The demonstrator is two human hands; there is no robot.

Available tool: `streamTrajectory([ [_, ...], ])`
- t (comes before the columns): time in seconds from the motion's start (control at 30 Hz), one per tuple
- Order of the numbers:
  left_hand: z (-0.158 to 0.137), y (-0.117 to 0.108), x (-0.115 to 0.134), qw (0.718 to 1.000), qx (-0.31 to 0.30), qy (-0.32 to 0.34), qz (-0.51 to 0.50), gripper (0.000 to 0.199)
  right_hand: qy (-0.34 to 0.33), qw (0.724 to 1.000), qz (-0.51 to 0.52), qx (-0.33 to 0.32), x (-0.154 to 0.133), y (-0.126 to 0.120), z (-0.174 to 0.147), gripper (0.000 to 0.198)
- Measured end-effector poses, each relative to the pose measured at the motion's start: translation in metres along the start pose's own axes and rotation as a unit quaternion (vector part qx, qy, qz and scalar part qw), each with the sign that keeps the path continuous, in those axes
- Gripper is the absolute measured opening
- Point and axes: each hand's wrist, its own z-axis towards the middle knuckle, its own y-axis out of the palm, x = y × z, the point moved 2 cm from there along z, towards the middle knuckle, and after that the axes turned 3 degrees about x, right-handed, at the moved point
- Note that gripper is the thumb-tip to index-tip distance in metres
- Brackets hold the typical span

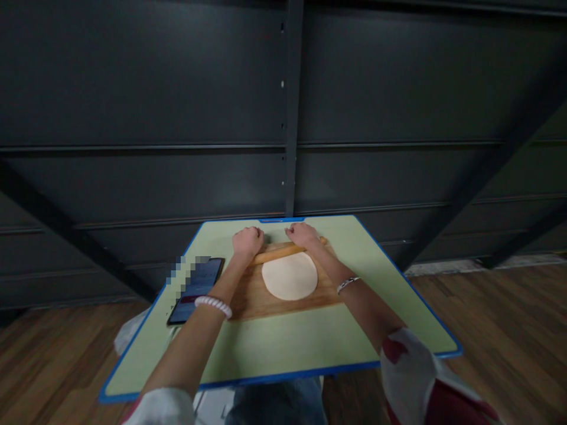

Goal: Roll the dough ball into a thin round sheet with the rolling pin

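Observation:
A thin wooden rolling pin (279,254) lies slightly slanted across the far edge of a round, flat sheet of dough (290,277). My left hand (248,242) is curled over the pin's left end, fingers closed. Near the other end, my right hand (303,235) is closed on the pin too, with its tip poking out to the right. Under the dough is a wooden board (248,300). My palms and the undersides of my fingers are hidden from view.
The board lies on a pale green table (283,348) with a blue rim. Left of the board is a tablet or large phone (197,292), partly pixelated. Dark metal panels (177,88) stand right behind the table. A whitish bag (130,332) shows beside the table's left edge.

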Motion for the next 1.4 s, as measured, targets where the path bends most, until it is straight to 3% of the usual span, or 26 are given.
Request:
streamTrajectory([
  [0.1, -0.003, 0.005, 0.001, 0.999, -0.051, 0.018, -0.002, 0.047, 0.0, 1.0, 0.005, -0.009, 0.003, 0.0, -0.005, 0.045],
  [0.27, -0.012, 0.018, 0.004, 0.984, -0.174, -0.004, -0.026, 0.068, -0.058, 0.998, -0.01, -0.003, 0.007, 0.004, -0.015, 0.046],
  [0.37, -0.02, 0.018, 0.008, 0.98, -0.192, 0.024, -0.04, 0.073, -0.09, 0.996, -0.024, 0.01, 0.012, 0.006, -0.025, 0.046],
  [0.53, -0.042, 0.008, 0.014, 0.976, -0.207, 0.051, -0.053, 0.074, -0.07, 0.995, -0.037, 0.058, 0.021, 0.007, -0.051, 0.053],
  [0.63, -0.057, 0.0, 0.019, 0.979, -0.189, 0.069, -0.037, 0.075, -0.085, 0.99, -0.055, 0.102, 0.024, 0.008, -0.069, 0.053],
  [0.87, -0.087, -0.011, 0.025, 0.981, -0.031, 0.194, -0.001, 0.064, -0.137, 0.978, -0.052, 0.15, 0.033, 0.006, -0.112, 0.052],
  [1.13, -0.118, -0.021, 0.023, 0.966, -0.062, 0.246, -0.047, 0.06, -0.136, 0.979, -0.035, 0.149, 0.04, -0.002, -0.156, 0.045],
  [1.4, -0.15, -0.028, 0.02, 0.959, -0.045, 0.27, -0.072, 0.058, -0.146, 0.978, -0.024, 0.145, 0.035, -0.017, -0.196, 0.039],
])
